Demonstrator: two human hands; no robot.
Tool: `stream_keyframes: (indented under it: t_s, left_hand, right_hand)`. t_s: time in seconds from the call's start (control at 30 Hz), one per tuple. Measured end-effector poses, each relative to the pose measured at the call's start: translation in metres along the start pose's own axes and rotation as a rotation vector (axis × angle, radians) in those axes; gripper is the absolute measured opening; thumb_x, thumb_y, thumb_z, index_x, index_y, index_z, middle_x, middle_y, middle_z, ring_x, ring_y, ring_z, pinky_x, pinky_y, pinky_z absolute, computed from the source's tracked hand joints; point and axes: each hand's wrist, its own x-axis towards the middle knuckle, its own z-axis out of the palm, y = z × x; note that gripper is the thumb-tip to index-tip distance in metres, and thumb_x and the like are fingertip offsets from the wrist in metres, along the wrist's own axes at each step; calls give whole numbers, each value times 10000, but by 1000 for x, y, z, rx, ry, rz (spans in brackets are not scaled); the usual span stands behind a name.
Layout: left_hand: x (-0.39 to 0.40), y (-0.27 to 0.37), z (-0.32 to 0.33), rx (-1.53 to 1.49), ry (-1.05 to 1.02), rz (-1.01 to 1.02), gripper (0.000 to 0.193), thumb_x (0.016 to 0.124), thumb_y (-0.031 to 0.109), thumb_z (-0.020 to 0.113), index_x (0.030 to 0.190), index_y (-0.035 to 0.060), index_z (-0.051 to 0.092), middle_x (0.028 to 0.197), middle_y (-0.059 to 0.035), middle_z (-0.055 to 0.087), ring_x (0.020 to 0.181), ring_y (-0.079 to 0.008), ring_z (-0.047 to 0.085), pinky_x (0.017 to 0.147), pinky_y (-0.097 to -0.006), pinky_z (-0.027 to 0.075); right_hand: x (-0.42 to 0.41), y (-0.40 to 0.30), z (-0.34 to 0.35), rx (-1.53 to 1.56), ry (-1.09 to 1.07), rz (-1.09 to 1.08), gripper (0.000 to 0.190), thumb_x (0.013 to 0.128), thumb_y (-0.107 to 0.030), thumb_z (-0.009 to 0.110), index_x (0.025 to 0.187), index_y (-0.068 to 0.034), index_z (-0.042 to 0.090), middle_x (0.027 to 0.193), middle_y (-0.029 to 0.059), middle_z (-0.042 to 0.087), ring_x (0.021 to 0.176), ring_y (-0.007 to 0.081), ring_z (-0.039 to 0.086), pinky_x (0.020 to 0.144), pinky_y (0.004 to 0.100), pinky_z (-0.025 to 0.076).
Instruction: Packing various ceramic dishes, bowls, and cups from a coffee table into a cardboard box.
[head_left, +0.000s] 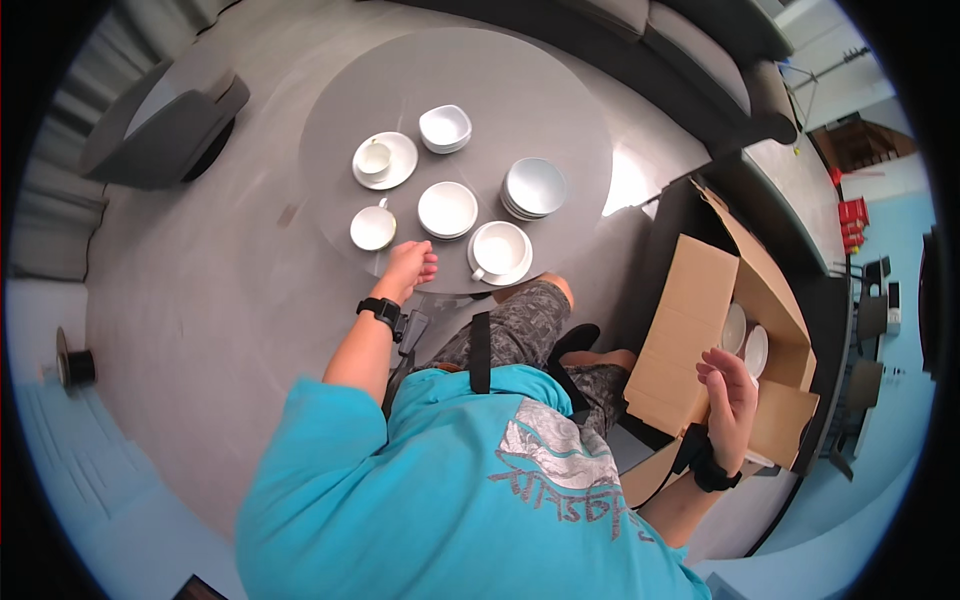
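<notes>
My left hand (411, 264) hovers at the near edge of a round grey table (465, 67), fingers loosely curled, holding nothing. Close by stands a white cup (373, 228). Stacked white bowls (448, 210) lie beyond it. A large white cup (500, 249) rests on a saucer (523, 272) near the edge. Farther off are a small cup (373, 160) on a saucer (406, 154), squarish bowls (445, 127) and a stack of round bowls (535, 186). My right hand (729, 390) is raised over an open cardboard box (679, 322), its fingers apart and empty. White dishes (756, 351) show inside.
The box sits on a dark piece of furniture (652, 262) to my right. A dark sofa (697, 56) stands beyond the table, and a grey armchair (169, 139) is at the far left.
</notes>
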Motion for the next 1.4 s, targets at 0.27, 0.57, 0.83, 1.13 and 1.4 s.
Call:
stream_keyframes:
  t_s: [0.27,0.57,0.83,1.13,1.4]
  left_hand:
    - [10,57,68,75,-151,175,207,911,213,528,1008,30,531,880,-82,579,729,-176,601,667,-312,521]
    - [6,48,88,128,-149,176,211,902,213,532,979,17,536,859,-76,604,687,-143,604,575,-267,500]
    - [-5,48,-27,-39,209,285,175,896,156,520,999,15,533,856,-78,592,658,-143,590,565,-275,500]
    - [-5,76,-70,-151,312,262,174,888,173,541,990,34,521,834,-72,576,652,-156,564,576,-291,486]
    - [39,107,-52,335,317,312,170,884,208,543,934,46,554,815,-31,588,669,-116,569,560,-264,478]
  right_hand:
    - [-4,10,-6,15,38,61,243,904,-86,535,1117,29,553,1052,86,613,946,158,584,860,276,452]
    - [-13,29,-19,134,105,123,269,885,-68,555,1131,39,544,1060,96,598,961,163,567,873,286,440]
    - [-6,36,-15,126,37,89,263,908,-104,536,1134,31,540,1063,93,602,946,153,570,855,285,446]
    - [-4,32,-13,99,23,56,271,910,-113,536,1140,31,537,1062,86,603,937,150,571,855,286,446]
    - [-15,34,-16,117,83,126,256,906,-107,542,1125,25,539,1065,75,595,949,148,565,865,282,440]
